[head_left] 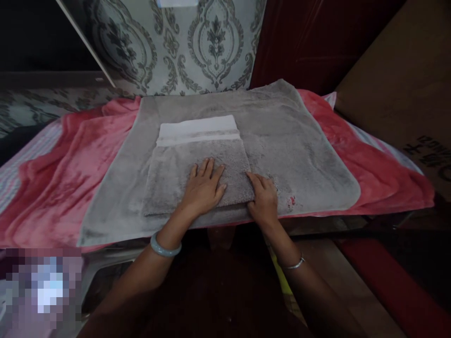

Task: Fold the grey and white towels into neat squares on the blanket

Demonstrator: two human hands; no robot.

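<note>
A grey plush towel [169, 176] lies folded into a near-rectangle, with a white band [197, 127] across its far end. My left hand [203, 185] presses flat on the towel, fingers spread and nothing held. At its right edge is my right hand [264, 197], with slightly bent fingers touching the border and the thumb apart near the front corner. Beneath the folded towel, a larger grey cloth [292, 150] is spread out, slightly wrinkled, with a small red mark [291, 201] right of my right hand.
Red blankets [79, 173] and a checked cloth [33, 152] lie under the grey cloth. Behind stands a patterned wall [176, 61] beside a dark red door [296, 42]. A large cardboard box [405, 75] is at right. A blurred patch covers the lower left corner.
</note>
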